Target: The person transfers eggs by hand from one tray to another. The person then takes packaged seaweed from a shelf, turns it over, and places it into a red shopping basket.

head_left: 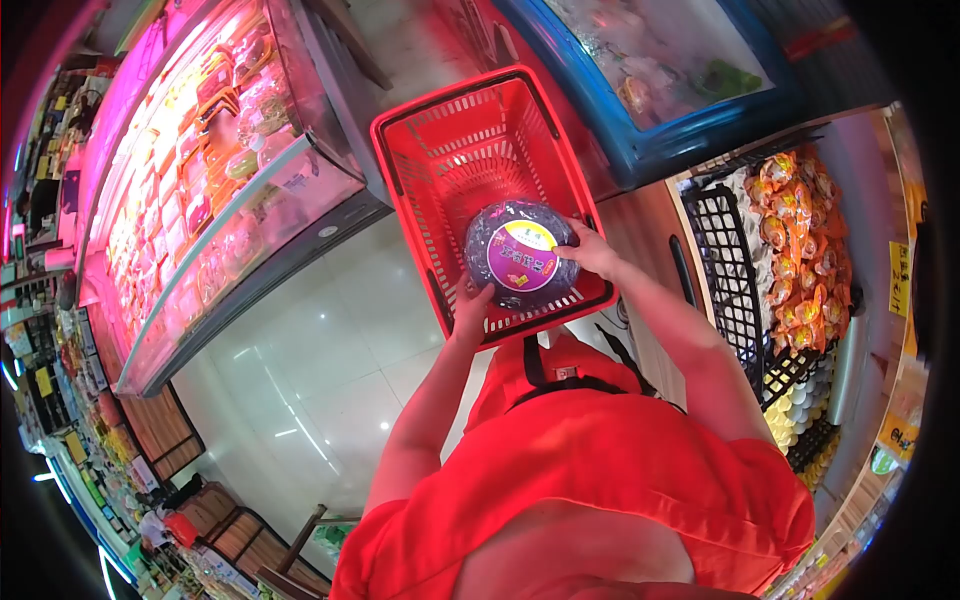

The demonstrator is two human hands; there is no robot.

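Note:
Both my hands grip a round, dark, plastic-wrapped package with a purple and yellow label facing up. At its lower left edge is my left hand, thumb on the rim. My right hand holds the right edge, with the thumb and fingers on the rim. The package is over the lower part of a red plastic basket with slotted walls. Whether it touches the basket floor cannot be seen. The fingers under the package are hidden.
A pink-lit glass display case stands at the left. At the upper right is a blue-rimmed freezer. Orange packets lie beside a black crate at the right. Pale floor tiles show at the lower left.

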